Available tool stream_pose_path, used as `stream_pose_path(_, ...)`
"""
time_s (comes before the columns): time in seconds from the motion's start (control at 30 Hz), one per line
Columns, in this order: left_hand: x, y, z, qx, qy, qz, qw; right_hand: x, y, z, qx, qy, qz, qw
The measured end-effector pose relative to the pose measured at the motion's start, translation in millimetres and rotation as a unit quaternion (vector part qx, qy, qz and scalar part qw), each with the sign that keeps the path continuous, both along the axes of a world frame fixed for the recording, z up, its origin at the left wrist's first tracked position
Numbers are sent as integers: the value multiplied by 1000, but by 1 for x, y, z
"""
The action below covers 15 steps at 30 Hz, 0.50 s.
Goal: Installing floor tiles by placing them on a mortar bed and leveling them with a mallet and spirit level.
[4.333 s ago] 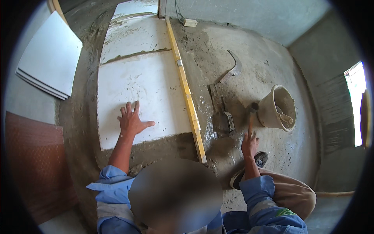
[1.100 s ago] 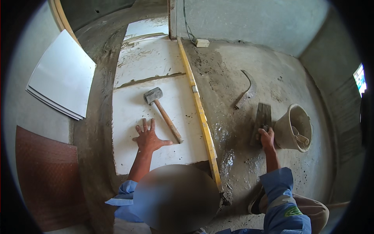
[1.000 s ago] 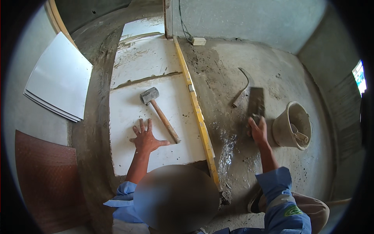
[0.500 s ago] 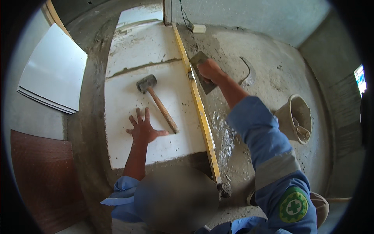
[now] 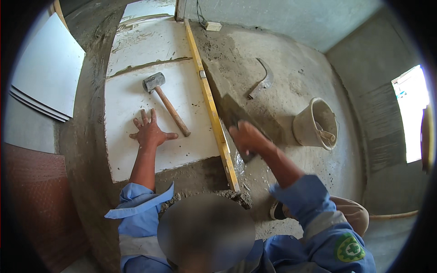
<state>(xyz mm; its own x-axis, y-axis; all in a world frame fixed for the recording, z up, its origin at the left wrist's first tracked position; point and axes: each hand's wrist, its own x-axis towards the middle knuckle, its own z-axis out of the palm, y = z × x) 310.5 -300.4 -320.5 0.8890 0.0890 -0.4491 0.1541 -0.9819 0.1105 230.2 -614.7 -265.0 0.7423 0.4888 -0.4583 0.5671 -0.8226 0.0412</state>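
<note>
My left hand [image 5: 151, 133] presses on a white floor tile [image 5: 191, 149] with its fingers spread. Beside it lies a mallet [image 5: 153, 82] with a dark head and wooden handle. My right hand [image 5: 249, 138] grips a flat plastering trowel [image 5: 236, 112], whose handle is hidden under the fingers. The trowel is over the grey mortar, right of a long yellow spirit level [image 5: 214, 109] lying along the tile edge. Motion blurs the trowel slightly.
A pale bucket [image 5: 306, 128] with a tool inside stands on the right. A sickle [image 5: 261, 83] lies on the rough floor. Spare white tiles [image 5: 50, 63] lean at left, above a reddish-brown panel [image 5: 38, 191]. A small white box [image 5: 213, 26] sits by the far wall.
My right hand has drawn the trowel back toward me along the level. My left hand stays spread on the tile. The whole view has shifted, showing more of the window at right.
</note>
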Motion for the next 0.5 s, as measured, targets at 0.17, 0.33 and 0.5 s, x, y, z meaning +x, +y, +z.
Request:
stream_pose_path(0.17, 3, -6, -2, -2, -7, -2, 1000, -146, -15, -14, 159, -162, -87, 970)
stream_pose_path(0.33, 0, -4, -2, -1, -19, -2, 1000, -229, -1, -12, 242, -89, -240, 936)
stream_pose_path(0.5, -4, 5, -5, 1, -35, -3, 999, -253, 3, 38, 238, 59, -494, 834)
